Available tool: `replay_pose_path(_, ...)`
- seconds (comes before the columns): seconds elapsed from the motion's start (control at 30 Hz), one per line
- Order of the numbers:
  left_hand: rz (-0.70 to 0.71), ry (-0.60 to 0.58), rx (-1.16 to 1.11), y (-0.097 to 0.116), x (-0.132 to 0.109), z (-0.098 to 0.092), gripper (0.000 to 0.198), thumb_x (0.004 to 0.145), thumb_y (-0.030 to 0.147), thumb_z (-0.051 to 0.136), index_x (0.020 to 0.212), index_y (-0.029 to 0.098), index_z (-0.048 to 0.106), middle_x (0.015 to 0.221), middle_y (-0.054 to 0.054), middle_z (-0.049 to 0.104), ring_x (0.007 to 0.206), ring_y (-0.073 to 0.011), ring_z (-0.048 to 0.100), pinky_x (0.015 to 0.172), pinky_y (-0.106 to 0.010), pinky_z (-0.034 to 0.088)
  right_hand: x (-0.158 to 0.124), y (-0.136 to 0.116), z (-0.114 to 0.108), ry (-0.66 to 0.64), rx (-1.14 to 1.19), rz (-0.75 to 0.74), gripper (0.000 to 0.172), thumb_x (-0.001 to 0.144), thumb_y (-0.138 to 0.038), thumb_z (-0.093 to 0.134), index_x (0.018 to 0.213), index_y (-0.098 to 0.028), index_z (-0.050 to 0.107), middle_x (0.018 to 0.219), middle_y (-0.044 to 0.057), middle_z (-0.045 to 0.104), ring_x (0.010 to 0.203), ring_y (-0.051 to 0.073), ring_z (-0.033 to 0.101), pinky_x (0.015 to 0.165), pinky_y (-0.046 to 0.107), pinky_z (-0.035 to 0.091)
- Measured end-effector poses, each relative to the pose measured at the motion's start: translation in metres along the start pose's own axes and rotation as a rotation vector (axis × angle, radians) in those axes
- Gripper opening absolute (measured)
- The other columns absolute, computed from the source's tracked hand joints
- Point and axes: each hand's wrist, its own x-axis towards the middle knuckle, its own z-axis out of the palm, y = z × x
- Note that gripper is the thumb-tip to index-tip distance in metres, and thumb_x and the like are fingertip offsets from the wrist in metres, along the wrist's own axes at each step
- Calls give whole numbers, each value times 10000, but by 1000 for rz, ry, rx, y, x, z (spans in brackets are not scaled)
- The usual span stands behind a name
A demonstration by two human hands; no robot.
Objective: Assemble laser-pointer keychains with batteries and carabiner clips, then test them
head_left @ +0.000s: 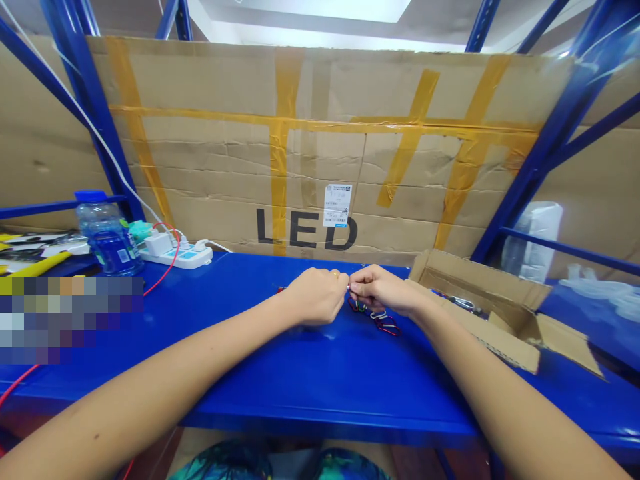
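Observation:
Over the middle of the blue table [320, 380], my two hands meet at their fingertips. My left hand [317, 297] is closed with its fingers curled, and what it grips is hidden from me. My right hand [380, 288] is closed in a pinch at a tiny pale piece by the left fingertips, too small to name. Several coloured carabiners [387, 325], red, green and silver among them, lie on the table just below the right hand. A bit of something red [281, 290] peeks out behind the left wrist.
An open cardboard box [480, 320] with metal pieces inside stands to the right. At the left are a blue-capped bottle [107, 233], a white power strip [185, 257] and a red cable [163, 273]. A large cardboard sheet [225, 173] marked LED stands behind.

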Motion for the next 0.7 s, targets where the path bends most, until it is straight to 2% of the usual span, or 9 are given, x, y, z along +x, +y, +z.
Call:
replay_pose_path(0.17,20,-22,18,2,-1,4,195,874,148,399,991,103,548,899,-152,640,766,-280,669,590,-359,495,-2,-6,1,-22,109,130,151,652,-245,593,555,-163,512,431,-67,360,352,36,227,336,177,156)
replay_pose_path(0.37,56,22,31,-1,-2,9,176,901,136,391,953,108,557,855,-145,638,778,-256,663,611,-334,491,1,0,-3,-86,268,209,101,606,-164,542,543,-170,464,425,-79,319,350,25,162,314,146,123)
replay_pose_path(0.6,82,80,42,-3,-3,13,194,924,134,379,965,108,566,904,-133,652,845,-240,650,655,-327,500,6,7,-8,-141,457,272,170,702,-166,557,562,-166,460,420,-88,273,347,26,121,285,126,140)
replay_pose_path(0.7,102,95,47,-4,-2,12,210,905,99,374,964,107,576,893,-136,647,852,-236,636,661,-325,506,8,10,-9,-198,563,288,252,740,-166,551,552,-185,385,418,-96,231,353,26,85,282,118,153)
